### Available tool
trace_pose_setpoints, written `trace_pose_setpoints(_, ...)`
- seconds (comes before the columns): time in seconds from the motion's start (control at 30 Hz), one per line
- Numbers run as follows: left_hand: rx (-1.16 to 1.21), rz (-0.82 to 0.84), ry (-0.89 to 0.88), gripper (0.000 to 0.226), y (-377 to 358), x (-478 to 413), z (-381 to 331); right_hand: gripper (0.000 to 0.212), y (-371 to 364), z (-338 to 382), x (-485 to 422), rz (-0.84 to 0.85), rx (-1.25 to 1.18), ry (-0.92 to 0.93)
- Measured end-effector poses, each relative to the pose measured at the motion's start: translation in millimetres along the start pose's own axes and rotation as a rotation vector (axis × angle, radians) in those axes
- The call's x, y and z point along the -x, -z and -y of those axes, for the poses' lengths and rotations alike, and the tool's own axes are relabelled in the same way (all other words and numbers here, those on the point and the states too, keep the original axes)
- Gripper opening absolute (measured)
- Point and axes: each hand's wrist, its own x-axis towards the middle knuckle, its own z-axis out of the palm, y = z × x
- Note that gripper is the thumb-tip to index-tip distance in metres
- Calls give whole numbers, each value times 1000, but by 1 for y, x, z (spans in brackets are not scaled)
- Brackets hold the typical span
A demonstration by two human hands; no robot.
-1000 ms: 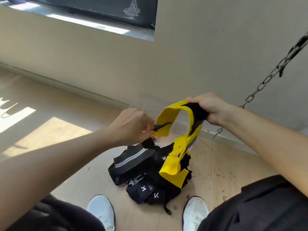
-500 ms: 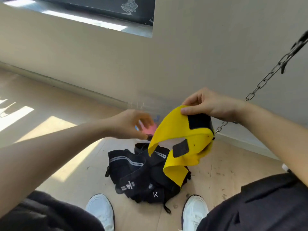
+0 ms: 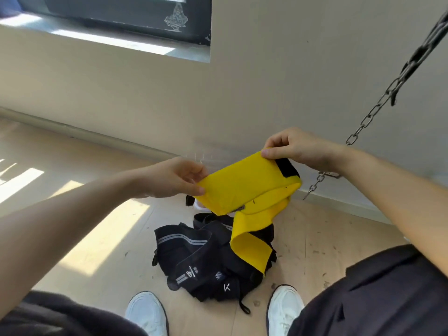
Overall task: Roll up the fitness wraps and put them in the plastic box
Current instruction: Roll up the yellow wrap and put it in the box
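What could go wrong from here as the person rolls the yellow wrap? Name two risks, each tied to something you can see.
1. The left hand and right hand pinch only the edges of the yellow wrap, held in a loose, wide fold; the roll may turn out slack.
2. Its free tail hangs over the black wraps on the floor and might snag one.

The black wraps (image 3: pixel 194 253) bear a white K-like mark.

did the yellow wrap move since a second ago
Yes. The yellow wrap, a narrow loop before, now stretches flat between the left hand and right hand, its left edge further left above the black wraps pile.
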Motion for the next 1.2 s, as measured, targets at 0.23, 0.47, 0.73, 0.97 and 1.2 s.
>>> trace_pose_setpoints(0.23,294,-136,-140,17,-2,1,-38,56,-19,-3,-3,215,53,-55)
trace_pose_setpoints(0.47,372,-400,-128,10,-9,1,-52,83,-47,30,8,103,-373,142)
trace_pose_setpoints(0.73,484,-543,-125,19,-10,7,-63,37,-66,41,5,-284,-346,326)
trace_pose_setpoints(0.97,-39,-659,-173,58,-5,13,-50,25,-58,39,-1,-366,-387,172)
trace_pose_setpoints(1.2,-237,-354,-360,77,-1,16,-52,61,-56,41,1,-98,-486,15)
